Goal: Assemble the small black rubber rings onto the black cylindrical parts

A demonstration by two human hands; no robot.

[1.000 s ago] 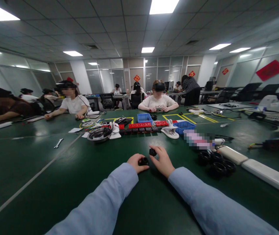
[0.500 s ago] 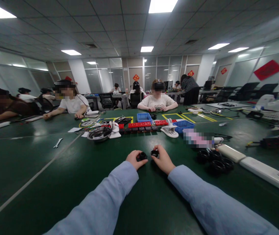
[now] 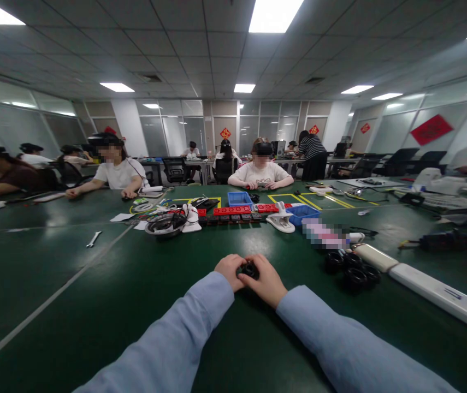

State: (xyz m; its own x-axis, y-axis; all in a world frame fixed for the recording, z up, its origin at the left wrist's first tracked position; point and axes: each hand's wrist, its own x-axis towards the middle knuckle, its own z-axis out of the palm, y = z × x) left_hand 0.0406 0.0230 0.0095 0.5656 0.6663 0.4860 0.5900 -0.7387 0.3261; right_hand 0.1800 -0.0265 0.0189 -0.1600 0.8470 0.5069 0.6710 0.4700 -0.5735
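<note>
Close together above the green table (image 3: 143, 305), both hands have their fingers curled round small black round parts (image 3: 249, 269). My left hand (image 3: 229, 269) grips from the left side, its thumb and fingers closed. From the right, my right hand (image 3: 269, 281) holds a black ring against the piece in the left, its thumb along the near side. A round opening shows between the fingers. Fingers cover most of the parts, so I cannot tell how far they are joined. Several similar black rings (image 3: 356, 277) lie in a cluster to the right of my right hand.
Long white cases (image 3: 442, 289) run along the right. Ahead stand a row of red and black sockets (image 3: 233, 214), blue baskets (image 3: 302, 213), a white clamp (image 3: 281, 219) and coiled cables (image 3: 165, 222). A wrench (image 3: 94, 239) lies left. A person (image 3: 261, 169) sits opposite.
My two hands, apart before with a black part in each, have come together. The right hand's ring now meets the left hand's part. My view has turned slightly to the right.
</note>
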